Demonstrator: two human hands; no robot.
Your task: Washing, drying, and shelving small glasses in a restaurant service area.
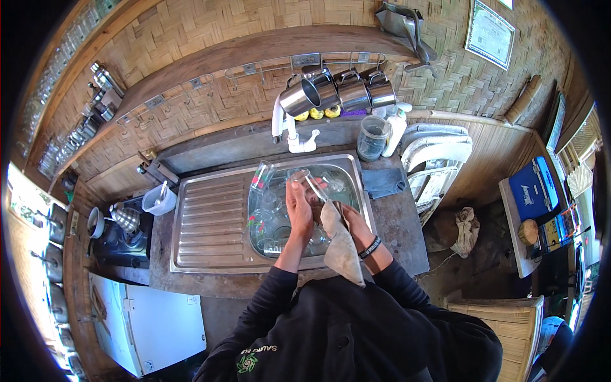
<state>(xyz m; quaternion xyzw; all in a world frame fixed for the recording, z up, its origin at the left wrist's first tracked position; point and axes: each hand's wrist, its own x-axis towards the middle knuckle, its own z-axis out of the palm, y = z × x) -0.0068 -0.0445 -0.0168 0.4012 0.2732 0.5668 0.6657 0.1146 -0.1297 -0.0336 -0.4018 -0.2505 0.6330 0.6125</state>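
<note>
Over the sink basin, my left hand (300, 210) is closed round a clear drinking glass (309, 183), which is tilted. My right hand (358, 230) grips a pale beige cloth (342, 251). One end of the cloth is up against the glass, and the rest hangs down toward my shirt. Below both hands, several clear glasses sit in water in the basin, some with red and green decoration. One decorated glass (261, 176) leans at the basin's far left corner. My hands cover part of the basin. The steel sink (207, 219) has a ribbed drainboard on the left.
Behind the basin is a white faucet (294, 141), with steel mugs (353, 94) hanging above it. A clear container (373, 137), a white pump bottle (396, 132) and a dark grey cloth (383, 183) are at the right. A white tub (159, 200) stands left of the drainboard.
</note>
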